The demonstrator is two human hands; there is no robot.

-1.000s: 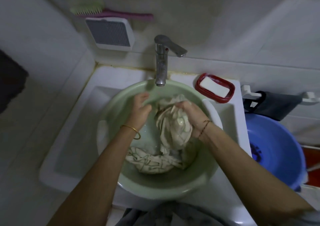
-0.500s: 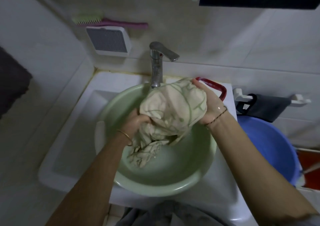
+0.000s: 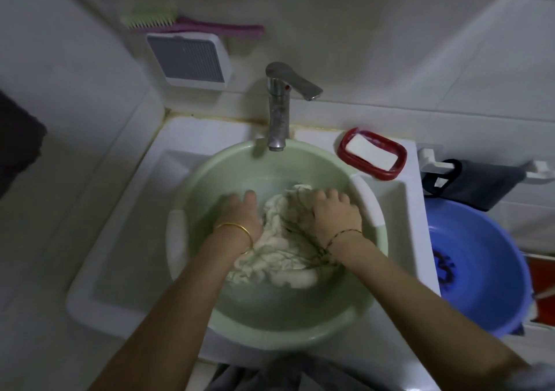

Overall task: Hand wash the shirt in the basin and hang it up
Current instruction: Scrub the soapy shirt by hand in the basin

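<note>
Head view: we note shirt (image 3: 279, 258) bunched low in green basin (image 3: 300, 330), beneath both grips. Right grip (image 3: 333, 213) curls into the cloth; left grip (image 3: 240, 215) touches its edge, and we cannot tell its hold.

The basin (image 3: 280, 339) was smooth glossy plastic, the shirt (image 3: 279, 260) wet crumpled cloth, the tap (image 3: 278, 114) at twelve o'clock shiny metal.
</note>
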